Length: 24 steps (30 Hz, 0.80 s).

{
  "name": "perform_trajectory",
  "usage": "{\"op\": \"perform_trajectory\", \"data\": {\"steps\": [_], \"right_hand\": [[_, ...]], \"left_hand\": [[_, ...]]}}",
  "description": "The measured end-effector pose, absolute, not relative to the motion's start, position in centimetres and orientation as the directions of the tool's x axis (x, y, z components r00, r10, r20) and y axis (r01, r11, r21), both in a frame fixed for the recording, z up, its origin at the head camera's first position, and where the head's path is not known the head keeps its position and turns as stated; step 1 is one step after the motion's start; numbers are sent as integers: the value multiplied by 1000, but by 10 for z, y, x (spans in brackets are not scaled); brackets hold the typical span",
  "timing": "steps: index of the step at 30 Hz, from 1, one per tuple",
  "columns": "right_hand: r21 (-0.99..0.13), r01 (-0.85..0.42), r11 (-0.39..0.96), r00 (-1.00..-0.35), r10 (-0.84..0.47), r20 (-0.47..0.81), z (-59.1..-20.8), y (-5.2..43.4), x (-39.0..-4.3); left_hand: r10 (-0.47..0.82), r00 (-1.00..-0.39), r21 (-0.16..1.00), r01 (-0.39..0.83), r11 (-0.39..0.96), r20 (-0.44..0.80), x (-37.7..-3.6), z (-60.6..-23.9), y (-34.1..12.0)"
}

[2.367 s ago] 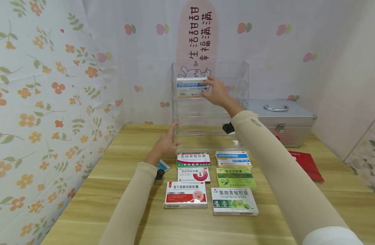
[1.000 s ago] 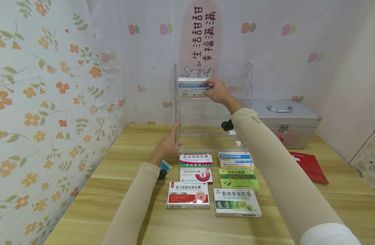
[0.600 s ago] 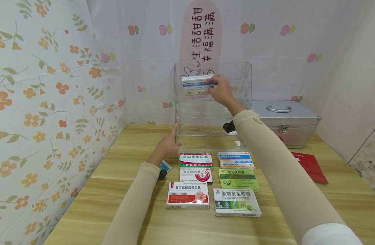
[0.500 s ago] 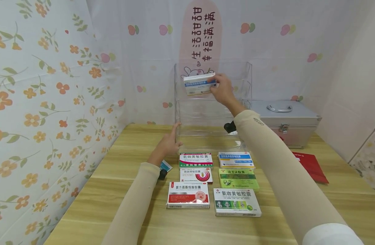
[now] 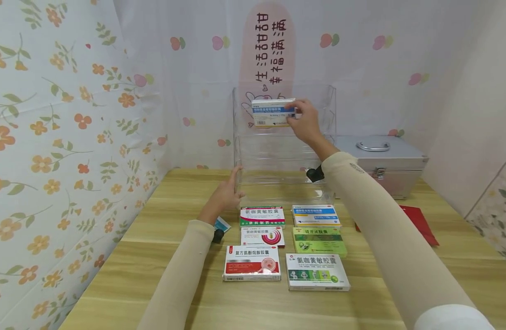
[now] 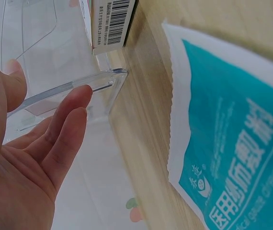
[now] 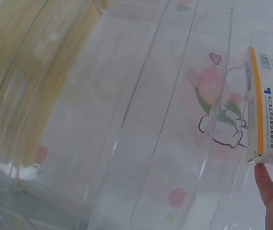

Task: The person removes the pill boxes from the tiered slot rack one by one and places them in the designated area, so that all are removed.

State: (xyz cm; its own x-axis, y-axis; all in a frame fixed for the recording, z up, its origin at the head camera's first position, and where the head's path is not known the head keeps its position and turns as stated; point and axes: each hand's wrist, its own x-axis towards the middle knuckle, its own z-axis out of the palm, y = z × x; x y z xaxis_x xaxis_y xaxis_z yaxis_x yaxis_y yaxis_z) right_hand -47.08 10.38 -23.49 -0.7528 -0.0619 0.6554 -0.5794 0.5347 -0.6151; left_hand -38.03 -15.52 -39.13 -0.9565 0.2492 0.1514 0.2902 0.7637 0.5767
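Observation:
My right hand [image 5: 306,121] pinches the right end of a white and blue medicine box [image 5: 269,112], thumb in front. The box is upright at the upper tier of the clear display rack [image 5: 286,165], its printed face towards me. In the right wrist view the box's orange-edged side [image 7: 263,105] shows at the right margin. My left hand [image 5: 225,196] holds the rack's left side low down. In the left wrist view, thumb and fingers [image 6: 67,139] lie on either side of the clear panel [image 6: 62,88]. A teal gauze dressing packet [image 6: 237,129] lies beside that hand.
Before the rack lie two columns of medicine boxes: green-and-magenta [image 5: 262,217], white-and-pink [image 5: 262,236] and red-and-white [image 5: 251,263] left; blue-and-white [image 5: 316,215], green [image 5: 320,241] and white-and-green [image 5: 317,272] right. A silver case [image 5: 397,160] and red pouch [image 5: 419,224] stand right.
The right hand has drawn its medicine box rightwards and slightly up along the upper tier; it tilted briefly and is now nearly level. The left hand stays at the rack's side.

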Motion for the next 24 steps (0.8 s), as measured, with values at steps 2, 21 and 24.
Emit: {"op": "perform_trajectory", "data": {"steps": [2, 21, 24], "right_hand": [[-620, -592, 515, -746, -59, 663, -236, 107, -469], [-663, -607, 438, -756, -61, 652, -252, 132, -448], [-659, -620, 425, -746, -60, 663, -255, 135, -447]], "left_hand": [[253, -954, 573, 298, 764, 159, -381, -392, -155], [243, -954, 584, 300, 754, 177, -377, -393, -155], [248, -951, 580, 309, 753, 185, -378, -393, -154]]}}
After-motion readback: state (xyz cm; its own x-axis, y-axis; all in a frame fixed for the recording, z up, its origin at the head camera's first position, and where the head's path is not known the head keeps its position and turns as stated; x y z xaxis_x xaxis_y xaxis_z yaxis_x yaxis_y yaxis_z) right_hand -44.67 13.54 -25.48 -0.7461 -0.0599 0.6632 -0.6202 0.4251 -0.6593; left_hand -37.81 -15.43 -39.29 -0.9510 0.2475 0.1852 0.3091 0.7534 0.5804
